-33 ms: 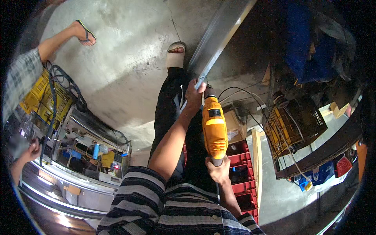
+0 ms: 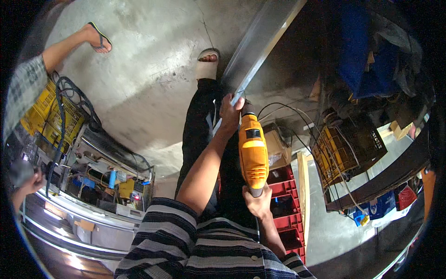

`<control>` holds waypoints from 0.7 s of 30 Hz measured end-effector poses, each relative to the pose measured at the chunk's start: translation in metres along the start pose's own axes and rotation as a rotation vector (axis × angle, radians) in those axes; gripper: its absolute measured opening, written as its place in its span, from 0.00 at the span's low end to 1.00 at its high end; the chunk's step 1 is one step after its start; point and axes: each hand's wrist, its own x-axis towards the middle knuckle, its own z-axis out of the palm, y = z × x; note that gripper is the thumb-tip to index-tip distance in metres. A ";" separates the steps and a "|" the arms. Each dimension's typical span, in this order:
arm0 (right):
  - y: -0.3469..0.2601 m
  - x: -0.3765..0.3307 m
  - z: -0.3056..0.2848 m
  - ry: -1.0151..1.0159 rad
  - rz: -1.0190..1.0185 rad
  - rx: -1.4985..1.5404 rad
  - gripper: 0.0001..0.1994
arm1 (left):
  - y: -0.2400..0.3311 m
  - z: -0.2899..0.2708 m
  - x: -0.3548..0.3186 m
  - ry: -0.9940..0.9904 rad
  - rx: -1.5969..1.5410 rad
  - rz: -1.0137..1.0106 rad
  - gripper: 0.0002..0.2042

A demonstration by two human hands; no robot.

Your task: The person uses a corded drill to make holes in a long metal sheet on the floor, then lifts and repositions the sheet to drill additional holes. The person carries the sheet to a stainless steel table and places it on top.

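My right hand (image 2: 258, 202) is wrapped round the grip of a yellow-and-black power drill (image 2: 254, 160). The drill's chuck points away from me, close beside the thumb of my left hand (image 2: 229, 114). That left hand is closed round the near end of a long silver metal bar (image 2: 260, 49), which slants up to the far right. Whether the drill's bit touches the bar cannot be made out; its tip is hidden by the chuck and my fingers.
Red crates (image 2: 283, 188) and a cardboard box (image 2: 277, 149) stand by my right leg. Farther right are a yellow crate (image 2: 332, 151) and loose cables. At left, another person's hand (image 2: 32, 182) is near a cluttered tool bin (image 2: 100, 181) and a yellow crate (image 2: 65, 116).
My hands, the drill and the bar hold almost the same place. The other person's hand at the left edge has shifted slightly.
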 end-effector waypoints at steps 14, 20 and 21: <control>-0.003 0.008 0.011 0.008 -0.028 0.098 0.13 | -0.049 0.014 0.030 -0.409 -0.752 -0.105 0.39; -0.005 0.008 0.001 -0.038 -0.013 0.006 0.20 | -0.102 0.019 0.049 -0.245 -0.628 -0.116 0.31; -0.006 0.009 -0.002 -0.055 -0.016 0.012 0.20 | -0.118 0.026 0.052 -0.014 -0.479 0.052 0.33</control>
